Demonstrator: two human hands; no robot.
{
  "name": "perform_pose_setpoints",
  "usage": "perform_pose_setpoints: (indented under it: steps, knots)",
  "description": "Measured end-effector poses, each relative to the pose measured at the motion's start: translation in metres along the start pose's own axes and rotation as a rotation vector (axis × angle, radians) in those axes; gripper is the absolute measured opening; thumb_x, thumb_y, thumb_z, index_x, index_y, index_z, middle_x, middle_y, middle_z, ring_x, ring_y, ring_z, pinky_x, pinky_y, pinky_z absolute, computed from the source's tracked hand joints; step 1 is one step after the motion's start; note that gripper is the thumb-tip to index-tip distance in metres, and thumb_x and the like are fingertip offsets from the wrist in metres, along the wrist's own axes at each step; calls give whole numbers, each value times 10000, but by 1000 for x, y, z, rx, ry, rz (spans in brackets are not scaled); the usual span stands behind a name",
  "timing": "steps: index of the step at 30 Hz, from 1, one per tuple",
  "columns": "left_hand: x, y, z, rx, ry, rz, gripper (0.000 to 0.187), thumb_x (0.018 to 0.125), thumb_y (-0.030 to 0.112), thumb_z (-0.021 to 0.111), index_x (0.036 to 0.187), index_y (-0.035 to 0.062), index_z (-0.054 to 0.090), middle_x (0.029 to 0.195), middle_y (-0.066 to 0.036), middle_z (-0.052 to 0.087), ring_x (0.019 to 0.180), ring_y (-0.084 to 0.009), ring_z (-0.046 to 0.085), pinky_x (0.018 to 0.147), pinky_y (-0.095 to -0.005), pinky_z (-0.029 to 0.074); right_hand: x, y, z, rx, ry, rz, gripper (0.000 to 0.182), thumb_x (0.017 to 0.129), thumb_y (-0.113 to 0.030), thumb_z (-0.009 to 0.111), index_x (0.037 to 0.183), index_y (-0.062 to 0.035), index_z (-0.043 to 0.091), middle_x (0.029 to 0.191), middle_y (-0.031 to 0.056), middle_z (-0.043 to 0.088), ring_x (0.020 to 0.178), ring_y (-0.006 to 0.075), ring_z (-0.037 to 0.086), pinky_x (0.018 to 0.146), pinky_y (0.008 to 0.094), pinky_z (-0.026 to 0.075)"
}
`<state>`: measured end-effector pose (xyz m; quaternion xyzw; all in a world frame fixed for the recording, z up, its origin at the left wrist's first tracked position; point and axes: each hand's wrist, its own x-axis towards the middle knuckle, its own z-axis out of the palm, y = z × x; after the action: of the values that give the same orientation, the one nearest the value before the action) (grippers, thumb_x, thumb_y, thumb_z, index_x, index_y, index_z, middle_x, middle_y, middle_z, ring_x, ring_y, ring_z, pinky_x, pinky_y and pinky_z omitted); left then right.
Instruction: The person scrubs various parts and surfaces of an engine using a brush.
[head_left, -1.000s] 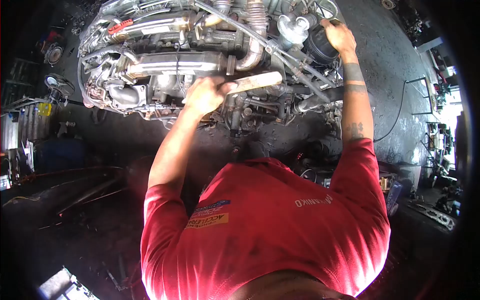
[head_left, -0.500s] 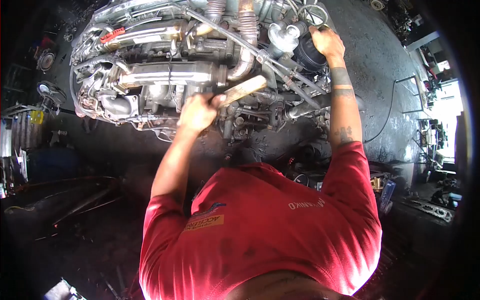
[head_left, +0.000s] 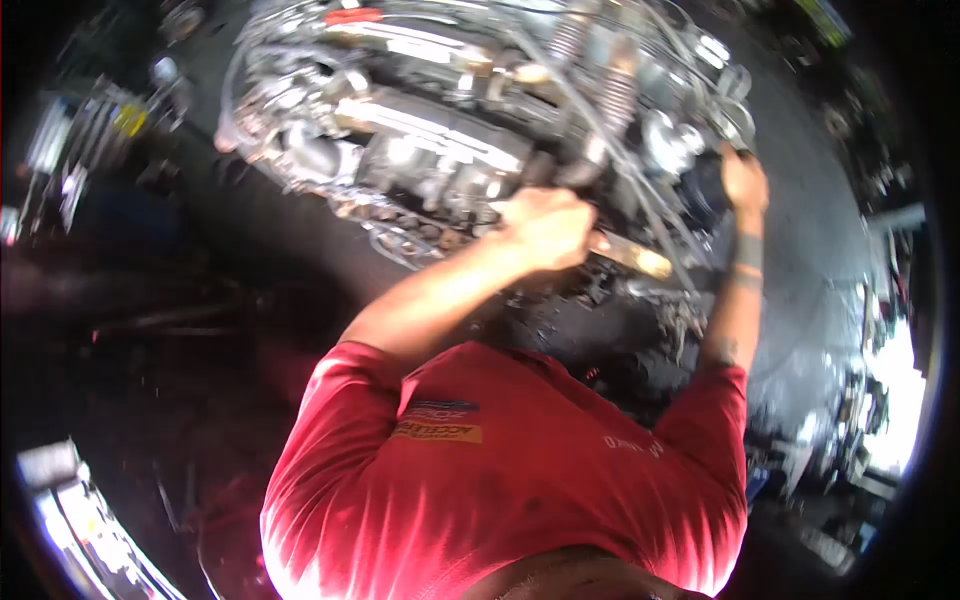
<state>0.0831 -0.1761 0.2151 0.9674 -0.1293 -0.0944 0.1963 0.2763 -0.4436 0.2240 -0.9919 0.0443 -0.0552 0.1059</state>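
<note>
My left hand (head_left: 550, 228) is a closed fist over the near side of a large engine (head_left: 430, 135). A short piece of wood (head_left: 637, 256), like a tool handle, sticks out of it to the right; its other end is hidden in the fist. On the engine's right side, my right hand (head_left: 746, 183) has its fingers curled beside a black canister (head_left: 703, 192). A thin metal ring (head_left: 738, 122) lies right at those fingertips. Blur hides what exactly the fingers grip. A silvery housing (head_left: 668, 145) sits left of the canister.
A ribbed metal pipe (head_left: 617, 100) and a long thin tube (head_left: 575, 92) cross the engine top. A red part (head_left: 354, 16) lies at the far left. Dark floor (head_left: 815, 235) surrounds the engine, with shelves and parts along the right edge.
The view has swung, so the engine sits lower and further right. My left hand has moved right along the engine, and the wood now points slightly downward. My right hand stays by the canister.
</note>
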Motion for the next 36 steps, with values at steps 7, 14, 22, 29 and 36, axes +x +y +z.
perform_pose_setpoints:
  steps: [7, 14, 22, 29, 36]
  knots:
    - [-100, -95, 11, -161, 186, -572, 441, 818, 489, 517, 858, 72, 656, 775, -171, 627, 787, -316, 620, 695, -423, 477, 6, 11, 9, 81, 50, -16, 632, 791, -533, 377, 1191, -65, 518, 1223, 216, 481, 1163, 364, 427, 968, 403, 326]
    - [-235, -128, 103, -1099, 521, -846, 319, 828, 306, 598, 688, 34, 511, 567, 31, 437, 517, -82, 372, 472, -275, 317, -21, -17, -14, 50, 55, -16, 547, 797, -475, 419, 1110, -53, 568, 1099, 222, 561, 1064, 379, 508, 909, 425, 390]
    - [-231, -134, 214, -1196, 876, -859, 396, 801, -3, 573, 1174, -25, 441, 1017, -92, 556, 910, -158, 533, 781, -275, 421, -27, -17, -17, 45, 72, -38, 506, 798, -465, 462, 1044, -36, 572, 1026, 241, 582, 1005, 390, 535, 868, 441, 414]
    - [-238, -111, 184, -1103, 981, -972, 573, 809, -60, 508, 1330, -4, 275, 1297, -166, 412, 1192, -232, 407, 988, -309, 318, -26, -11, -12, 37, 7, -171, 675, 798, -543, 454, 1176, 14, 501, 1234, 220, 475, 1173, 342, 426, 975, 378, 328]
    - [-218, -158, 214, -872, 1245, -811, 577, 883, 138, 519, 1386, 123, 235, 902, -87, 578, 558, -98, 515, 479, -235, 443, -20, -7, -8, 67, -64, -206, 601, 717, -448, 583, 1164, -54, 498, 1111, 234, 546, 1069, 374, 495, 890, 412, 382]
